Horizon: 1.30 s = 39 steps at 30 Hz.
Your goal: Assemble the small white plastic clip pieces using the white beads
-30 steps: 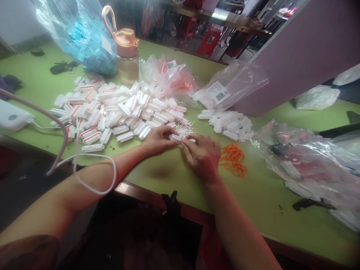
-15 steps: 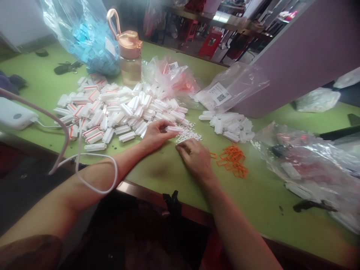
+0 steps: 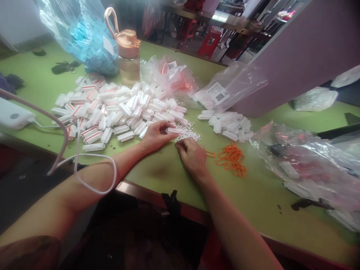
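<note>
OK, L hand (image 3: 154,137) pinches white pc (image 3: 174,131); R hand (image 3: 192,155) curled.

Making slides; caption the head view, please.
Left hand holds a white block; right hand at the edge of tiny white pieces.

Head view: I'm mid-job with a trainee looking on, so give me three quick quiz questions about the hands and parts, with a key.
1. Which of the hands holds a white, oblong block: left or right?
2. True or false: tiny white rods lie loose on the green tabletop.
3. Fill in: the thin orange rectangular frames lie to the ____ of the right hand.

Key: 1. Left hand. 2. True. 3. Right.
</note>
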Tool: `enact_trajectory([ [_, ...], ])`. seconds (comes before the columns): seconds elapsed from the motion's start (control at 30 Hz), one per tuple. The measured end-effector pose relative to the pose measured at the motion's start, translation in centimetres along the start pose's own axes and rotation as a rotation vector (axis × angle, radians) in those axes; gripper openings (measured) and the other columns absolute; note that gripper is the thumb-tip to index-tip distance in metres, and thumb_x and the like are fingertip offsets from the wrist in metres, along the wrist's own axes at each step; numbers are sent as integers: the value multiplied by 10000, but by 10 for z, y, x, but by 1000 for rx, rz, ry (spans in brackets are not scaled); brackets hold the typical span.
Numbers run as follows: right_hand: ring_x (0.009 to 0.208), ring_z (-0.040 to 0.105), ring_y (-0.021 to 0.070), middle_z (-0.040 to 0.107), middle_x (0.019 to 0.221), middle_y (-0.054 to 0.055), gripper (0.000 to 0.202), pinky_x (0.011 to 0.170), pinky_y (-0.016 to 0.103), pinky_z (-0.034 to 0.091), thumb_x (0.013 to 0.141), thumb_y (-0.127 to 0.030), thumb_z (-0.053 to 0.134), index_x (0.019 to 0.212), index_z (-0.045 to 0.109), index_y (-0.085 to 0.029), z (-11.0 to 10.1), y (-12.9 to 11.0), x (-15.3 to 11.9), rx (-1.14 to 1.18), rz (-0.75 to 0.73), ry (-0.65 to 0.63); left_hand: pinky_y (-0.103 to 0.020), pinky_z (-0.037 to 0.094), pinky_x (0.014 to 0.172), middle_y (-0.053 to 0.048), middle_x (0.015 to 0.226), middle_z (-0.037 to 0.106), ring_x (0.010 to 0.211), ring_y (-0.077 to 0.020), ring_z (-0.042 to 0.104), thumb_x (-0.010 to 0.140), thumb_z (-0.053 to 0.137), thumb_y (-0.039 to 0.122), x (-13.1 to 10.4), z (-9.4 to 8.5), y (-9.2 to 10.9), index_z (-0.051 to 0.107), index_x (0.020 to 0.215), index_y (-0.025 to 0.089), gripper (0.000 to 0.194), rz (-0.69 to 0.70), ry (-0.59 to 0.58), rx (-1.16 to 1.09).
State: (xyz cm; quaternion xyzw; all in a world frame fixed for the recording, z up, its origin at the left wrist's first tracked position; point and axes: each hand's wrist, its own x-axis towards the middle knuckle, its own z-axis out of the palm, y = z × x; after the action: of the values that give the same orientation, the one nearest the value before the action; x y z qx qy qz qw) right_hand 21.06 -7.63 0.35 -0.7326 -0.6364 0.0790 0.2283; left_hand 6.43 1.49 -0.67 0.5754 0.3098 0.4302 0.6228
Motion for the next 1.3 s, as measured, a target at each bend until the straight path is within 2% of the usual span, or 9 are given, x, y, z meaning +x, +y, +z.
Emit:
enact_trajectory([
  [0.1, 841, 600, 202, 675, 892, 56, 163, 741, 337, 396, 895, -303, 524, 820, 638, -214, -5, 5, 1, 110, -45, 40, -231, 459, 688, -15, 814, 675, 699, -88, 576, 593, 824, 359, 1, -1, -2, 662, 882, 133, 401, -1, 2, 13],
  [0.27, 783, 581, 181, 638, 848, 43, 170, 738, 326, 462, 912, -358, 528, 833, 594, -222, -22, 10, 2, 290, -164, 235, -226, 447, 642, -8, 757, 652, 649, -81, 558, 604, 803, 355, -3, 2, 2, 658, 877, 124, 385, -65, -97, 26],
  [0.47, 852, 602, 198, 655, 882, 61, 177, 758, 344, 463, 939, -331, 494, 847, 601, -225, -26, 5, 0, 212, -302, 187, -211, 393, 571, 17, 675, 601, 580, -59, 487, 650, 773, 362, -9, 4, 2, 682, 857, 131, 323, -49, -222, 125],
  [0.7, 837, 613, 196, 679, 866, 70, 190, 747, 339, 436, 949, -282, 499, 867, 651, -205, -22, 8, 1, 39, -408, 237, -212, 387, 562, 36, 635, 566, 560, -55, 455, 638, 771, 329, -11, 5, 9, 687, 881, 136, 321, -75, -242, 204],
  [0.93, 838, 614, 198, 696, 866, 59, 223, 765, 339, 455, 953, -309, 507, 872, 700, -232, -19, 5, -2, -40, -394, 260, -203, 356, 523, 47, 566, 527, 527, -50, 430, 626, 774, 293, -11, 5, 12, 696, 829, 138, 267, -83, -224, 226],
  [1.17, 867, 627, 202, 681, 901, 73, 221, 797, 365, 503, 931, -329, 546, 976, 742, -234, -19, 5, -3, 175, -359, 237, -192, 339, 492, 48, 575, 526, 508, -41, 429, 609, 794, 341, -8, 3, 1, 676, 858, 128, 348, -141, -215, 34],
  [1.3, 927, 634, 204, 675, 970, 72, 270, 830, 377, 510, 946, -342, 504, 1066, 725, -244, -20, 7, -4, 309, -287, 227, -207, 421, 558, 23, 649, 587, 572, -61, 512, 579, 822, 360, -6, 4, 0, 672, 875, 125, 406, -146, -202, -4],
])
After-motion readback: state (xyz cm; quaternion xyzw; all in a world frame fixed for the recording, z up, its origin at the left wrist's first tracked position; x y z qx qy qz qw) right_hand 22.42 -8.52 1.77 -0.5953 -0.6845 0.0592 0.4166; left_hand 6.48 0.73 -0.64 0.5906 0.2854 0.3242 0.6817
